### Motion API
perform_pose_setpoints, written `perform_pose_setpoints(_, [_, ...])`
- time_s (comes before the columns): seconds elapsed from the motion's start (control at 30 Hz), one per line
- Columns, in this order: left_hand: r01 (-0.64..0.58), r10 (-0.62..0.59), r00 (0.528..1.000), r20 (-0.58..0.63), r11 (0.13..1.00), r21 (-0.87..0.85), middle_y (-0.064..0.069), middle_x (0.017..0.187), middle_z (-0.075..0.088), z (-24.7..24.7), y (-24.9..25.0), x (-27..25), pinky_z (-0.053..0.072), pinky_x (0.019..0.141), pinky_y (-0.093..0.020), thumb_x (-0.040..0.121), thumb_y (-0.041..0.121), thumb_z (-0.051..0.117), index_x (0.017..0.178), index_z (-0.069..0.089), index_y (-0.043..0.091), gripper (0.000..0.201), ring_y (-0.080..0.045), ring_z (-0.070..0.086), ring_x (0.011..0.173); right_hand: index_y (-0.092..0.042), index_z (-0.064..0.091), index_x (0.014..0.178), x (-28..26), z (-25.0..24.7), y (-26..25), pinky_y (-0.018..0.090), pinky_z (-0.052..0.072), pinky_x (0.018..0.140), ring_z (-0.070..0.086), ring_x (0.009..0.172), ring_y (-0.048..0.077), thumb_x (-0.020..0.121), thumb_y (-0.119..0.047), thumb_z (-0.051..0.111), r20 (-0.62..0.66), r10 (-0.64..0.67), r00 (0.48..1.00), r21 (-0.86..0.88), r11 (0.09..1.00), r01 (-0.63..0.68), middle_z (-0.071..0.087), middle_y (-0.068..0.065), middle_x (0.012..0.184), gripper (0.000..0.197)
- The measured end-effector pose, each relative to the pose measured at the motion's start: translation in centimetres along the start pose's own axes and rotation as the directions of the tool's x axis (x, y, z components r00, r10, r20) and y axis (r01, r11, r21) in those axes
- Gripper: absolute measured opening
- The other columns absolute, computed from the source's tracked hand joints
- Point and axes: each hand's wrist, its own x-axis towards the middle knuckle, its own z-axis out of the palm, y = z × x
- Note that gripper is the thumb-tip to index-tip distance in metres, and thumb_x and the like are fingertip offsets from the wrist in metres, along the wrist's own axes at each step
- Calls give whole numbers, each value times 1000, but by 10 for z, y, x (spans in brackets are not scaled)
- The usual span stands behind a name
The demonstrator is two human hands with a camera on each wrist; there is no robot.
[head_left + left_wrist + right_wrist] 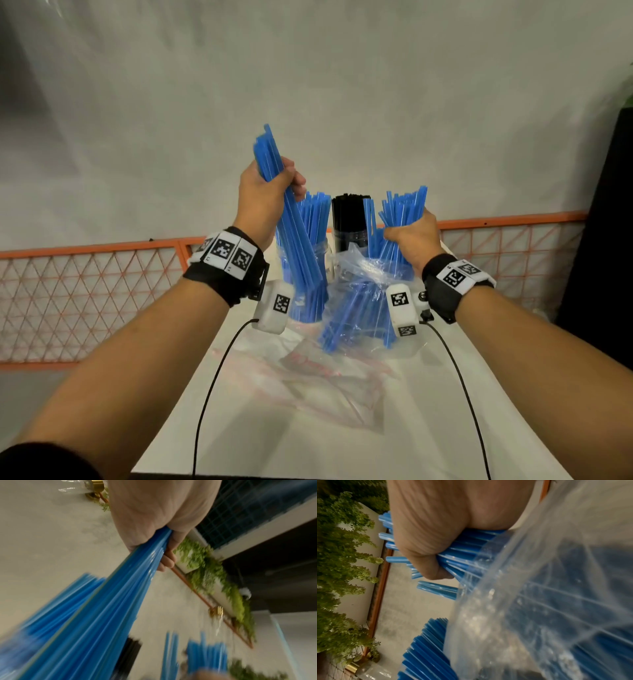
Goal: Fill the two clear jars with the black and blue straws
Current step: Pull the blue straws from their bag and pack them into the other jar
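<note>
Your left hand (263, 195) clenched round bunch of blue straws (291, 222), lower ends down in left clear jar (323, 255) already packed with blue straws. Your right hand (412, 236) grips second blue bunch (399, 216), lower ends inside clear plastic bag (356, 270) on white table (308, 428). Behind, second jar (349, 236) holds black straws (349, 212).

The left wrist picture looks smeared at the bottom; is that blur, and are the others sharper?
Left wrist view: yes, motion blur streaks the blue straws low down. Right wrist view: straws sharp, the plastic bag hazy. Head view: sharpest, though wide-angle bending curves the orange fence.
</note>
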Motion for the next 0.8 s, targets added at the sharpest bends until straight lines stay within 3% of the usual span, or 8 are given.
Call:
perform_pose_setpoints(0.1, [67, -77, 994, 82, 990, 121, -8, 66, 60, -8, -44, -25, 54, 65, -27, 97, 2, 55, 89, 56, 10, 11, -22, 60, 64, -24, 55, 85, -2, 0, 0, 9, 49, 55, 65, 76, 9, 72, 9, 73, -5, -26, 1000, -17, 1000, 26, 66, -1, 87, 40])
perform_pose_setpoints(0.2, [133, -168, 973, 157, 968, 211, -5, 60, 57, -13, -84, -49, 53, 63, -28, 97, 7, 60, 83, 56, 12, 14, -21, 57, 59, -26, 53, 85, -1, 1, 1, 8, 48, 54, 63, 73, 5, 72, 7, 74, -10, -35, 999, -17, 999, 34, 63, -4, 83, 41])
perform_pose_setpoints(0.3, [206, -226, 972, 68, 953, 223, 9, 50, 53, -16, -106, -58, 51, 59, -31, 92, 20, 68, 77, 56, 16, 20, -13, 49, 47, -23, 53, 88, 0, 1, 3, 12, 50, 58, 63, 73, 5, 73, 6, 75, -12, -30, 999, -20, 999, 30, 62, -4, 84, 39])
perform_pose_setpoints(0.4, [231, -244, 969, 51, 956, 179, 12, 50, 52, -17, -113, -57, 47, 50, -27, 81, 35, 76, 68, 57, 23, 26, -8, 47, 44, -18, 54, 91, 2, 1, 4, 12, 50, 57, 62, 70, 4, 73, 6, 74, -9, -33, 999, -12, 999, 33, 61, -4, 81, 37])
perform_pose_setpoints(0.5, [250, -262, 962, 76, 957, 146, 11, 47, 49, -18, -120, -59, 43, 45, -25, 77, 43, 77, 67, 63, 29, 22, -8, 43, 41, -22, 54, 88, 3, 2, 7, 14, 51, 58, 63, 70, 3, 72, 7, 74, -18, -39, 999, -20, 999, 38, 62, -5, 81, 38])
perform_pose_setpoints(0.67, [317, -325, 943, 71, 942, 113, 6, 44, 41, -23, -139, -62, 39, 45, -25, 84, 41, 75, 71, 54, 18, 34, -12, 37, 39, -6, 59, 109, 5, 1, 10, 25, 57, 71, 67, 81, 15, 72, 6, 74, -14, -30, 999, -29, 999, 30, 66, 3, 91, 42])
perform_pose_setpoints(0.8, [335, -346, 934, 85, 935, 119, -2, 44, 40, -25, -147, -66, 43, 49, -29, 76, 50, 73, 67, 49, 14, 44, -18, 39, 41, -8, 58, 106, 6, 1, 10, 24, 56, 69, 66, 79, 14, 71, 6, 74, -18, -33, 999, -33, 999, 32, 65, 3, 88, 41])
